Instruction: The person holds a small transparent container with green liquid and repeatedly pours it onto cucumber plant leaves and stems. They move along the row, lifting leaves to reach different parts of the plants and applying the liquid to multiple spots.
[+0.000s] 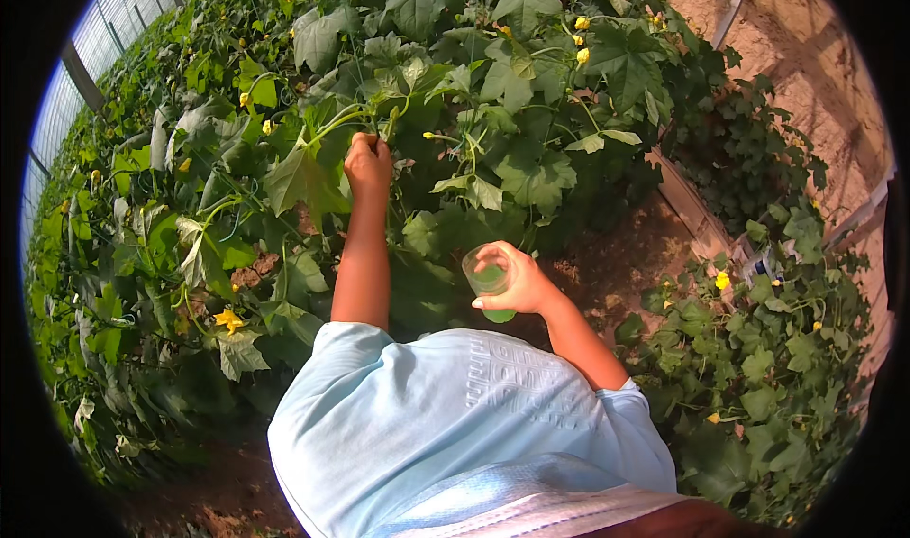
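Observation:
My left hand (368,165) is raised among the leaves of a climbing gourd vine, its fingers closed at a green vine stem (340,120). The fingertips are partly hidden, so the exact grip is unclear. Just beside them stands a slim green bud or young fruit (393,117). A large lobed leaf (288,175) hangs left of this hand. Lower and to the right, in front of my chest, my right hand (526,278) holds a clear plastic cup (469,262) by its side. Something green shows in or through the cup.
Dense vines with yellow flowers (229,320) surround me on the left and ahead. Thin strings support them. Bare soil (625,253) lies to the right, near a wooden board (689,207). Lower vines (746,367) grow at right, before an earthen wall (803,47). Translucent sheeting (128,12) stands at far left.

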Motion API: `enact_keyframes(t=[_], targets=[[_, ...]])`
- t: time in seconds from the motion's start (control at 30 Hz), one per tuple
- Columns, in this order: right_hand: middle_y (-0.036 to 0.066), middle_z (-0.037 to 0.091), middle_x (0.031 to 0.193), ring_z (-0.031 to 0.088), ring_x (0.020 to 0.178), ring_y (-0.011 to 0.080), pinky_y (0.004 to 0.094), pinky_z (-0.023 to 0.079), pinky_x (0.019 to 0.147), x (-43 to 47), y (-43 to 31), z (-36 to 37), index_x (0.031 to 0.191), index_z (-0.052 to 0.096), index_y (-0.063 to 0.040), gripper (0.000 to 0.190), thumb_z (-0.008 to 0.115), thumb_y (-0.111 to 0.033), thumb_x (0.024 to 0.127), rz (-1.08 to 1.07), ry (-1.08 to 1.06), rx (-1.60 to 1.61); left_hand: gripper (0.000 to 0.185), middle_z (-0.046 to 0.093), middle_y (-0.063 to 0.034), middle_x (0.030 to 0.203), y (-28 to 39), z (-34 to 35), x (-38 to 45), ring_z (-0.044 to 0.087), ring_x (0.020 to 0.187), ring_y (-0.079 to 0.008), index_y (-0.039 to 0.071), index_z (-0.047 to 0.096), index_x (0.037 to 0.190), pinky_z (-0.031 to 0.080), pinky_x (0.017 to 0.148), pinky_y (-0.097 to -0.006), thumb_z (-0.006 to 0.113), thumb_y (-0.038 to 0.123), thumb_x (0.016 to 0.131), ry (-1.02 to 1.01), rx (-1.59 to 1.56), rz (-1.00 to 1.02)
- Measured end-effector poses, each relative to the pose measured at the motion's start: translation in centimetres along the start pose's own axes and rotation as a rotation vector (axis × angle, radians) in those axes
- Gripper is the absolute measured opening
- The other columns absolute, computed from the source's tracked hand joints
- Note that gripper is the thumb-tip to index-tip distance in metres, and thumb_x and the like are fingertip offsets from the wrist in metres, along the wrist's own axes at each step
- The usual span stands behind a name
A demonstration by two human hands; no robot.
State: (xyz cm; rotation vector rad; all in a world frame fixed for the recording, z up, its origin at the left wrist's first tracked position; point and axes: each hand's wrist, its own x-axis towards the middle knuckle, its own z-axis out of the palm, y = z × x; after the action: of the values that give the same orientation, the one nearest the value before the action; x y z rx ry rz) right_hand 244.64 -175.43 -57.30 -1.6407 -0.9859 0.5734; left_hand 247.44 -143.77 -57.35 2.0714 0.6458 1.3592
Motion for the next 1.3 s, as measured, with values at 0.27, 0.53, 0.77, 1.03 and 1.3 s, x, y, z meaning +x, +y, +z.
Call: enact_keyframes(t=[0.27, 0.53, 0.77, 1.03, 1.3], targets=[[0.004, 0.056, 0.108, 0.057, 0.099, 0.0151, 0.0316, 0.046, 0.089, 1.5, 0.7, 0.2, 0.114, 0.050, -0.004, 0.070, 0.087, -0.009, 0.055, -0.015, -0.017, 0.024, 0.014, 0.065, -0.0105, 0.082, -2.3, -0.4, -2.3, 0.062, 0.066, -0.0154, 0.001, 0.054, 0.094, 0.051, 0.058, -0.0289, 0.060, 0.011, 0.087, -0.144, -0.966, -0.634], [0.005, 0.056, 0.109, 0.057, 0.102, 0.0156, 0.0319, 0.046, 0.090, 3.1, -0.1, 0.2, 0.114, 0.051, -0.003, 0.069, 0.087, -0.011, 0.056, 0.023, -0.083, -0.001, 0.047, 0.059, -0.0109, 0.115, -3.6, -1.8, 0.9, 0.054, 0.108, -0.0224, -0.001, 0.061, 0.108, 0.042, 0.088, -0.0369, 0.065, 0.039, 0.085, -0.364, -0.572, -0.431], [0.007, 0.060, 0.104, 0.058, 0.103, 0.0184, 0.0342, 0.045, 0.090, 6.2, -0.8, 0.7, 0.112, 0.050, -0.005, 0.071, 0.088, -0.022, 0.054, 0.069, -0.053, -0.056, 0.040, 0.064, -0.0041, 0.092, 0.9, -3.8, 2.5, 0.060, 0.089, -0.0138, 0.002, 0.057, 0.110, 0.045, 0.086, -0.0317, 0.062, 0.036, 0.089, -0.902, -0.705, -0.388], [0.013, 0.061, 0.109, 0.059, 0.103, 0.0245, 0.0361, 0.046, 0.090, 9.2, -3.6, -1.2, 0.116, 0.048, -0.003, 0.075, 0.087, -0.024, 0.054, 0.182, 0.124, -0.387, 0.037, 0.060, -0.0014, 0.097, 3.9, -4.8, 2.0, 0.055, 0.089, -0.0099, 0.002, 0.054, 0.113, 0.045, 0.080, -0.0260, 0.066, 0.026, 0.088, -0.971, -0.711, -0.193], [0.019, 0.063, 0.102, 0.061, 0.098, 0.0315, 0.0369, 0.047, 0.087, 9.8, -6.8, -1.6, 0.113, 0.050, 0.001, 0.073, 0.083, -0.029, 0.055, 0.205, 0.073, -0.568, 0.048, 0.065, -0.0111, 0.095, 7.8, -5.9, 2.6, 0.063, 0.083, -0.0146, 0.006, 0.053, 0.121, 0.047, 0.071, -0.0301, 0.070, 0.030, 0.083, -0.966, -0.053, 0.189]])
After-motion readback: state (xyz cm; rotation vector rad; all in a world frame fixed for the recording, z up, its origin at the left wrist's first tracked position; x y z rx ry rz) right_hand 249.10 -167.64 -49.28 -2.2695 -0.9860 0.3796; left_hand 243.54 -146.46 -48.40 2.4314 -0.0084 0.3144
